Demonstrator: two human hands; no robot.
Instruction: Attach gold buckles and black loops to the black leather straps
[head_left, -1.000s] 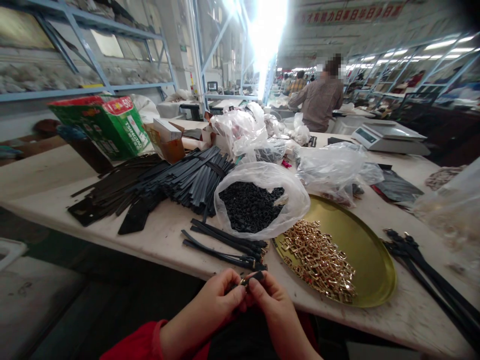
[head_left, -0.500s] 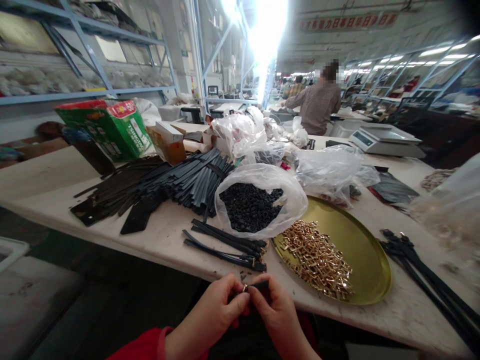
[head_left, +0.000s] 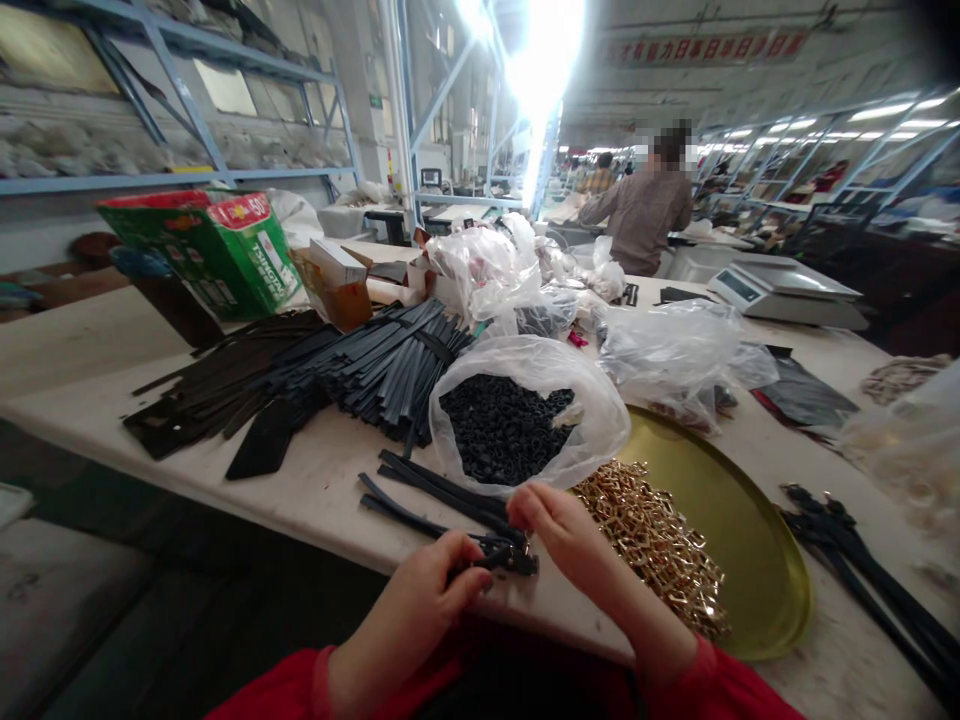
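Note:
My left hand (head_left: pixel 427 590) pinches the end of a black strap with a gold buckle (head_left: pixel 504 560), holding it at the table's near edge beside several finished straps (head_left: pixel 439 495). My right hand (head_left: pixel 566 530) has left the strap and reaches forward with curled fingers to the rim of a clear bag of small black loops (head_left: pixel 510 425). Whether anything is in its fingertips I cannot tell. A heap of gold buckles (head_left: pixel 652 540) lies on a round brass tray (head_left: pixel 739 500) just right of that hand.
A big pile of dark straps (head_left: pixel 322 370) covers the table's left. A green carton (head_left: pixel 217 250), small boxes and plastic bags (head_left: pixel 667 350) stand behind. More buckled straps (head_left: pixel 862 560) lie far right. A scale (head_left: pixel 787 290) and a seated person (head_left: pixel 645 205) are at the back.
Both hands held the strap end together before. Now the right hand has let go and moved forward to the bag of black loops, and the left hand has lifted the strap toward the table.

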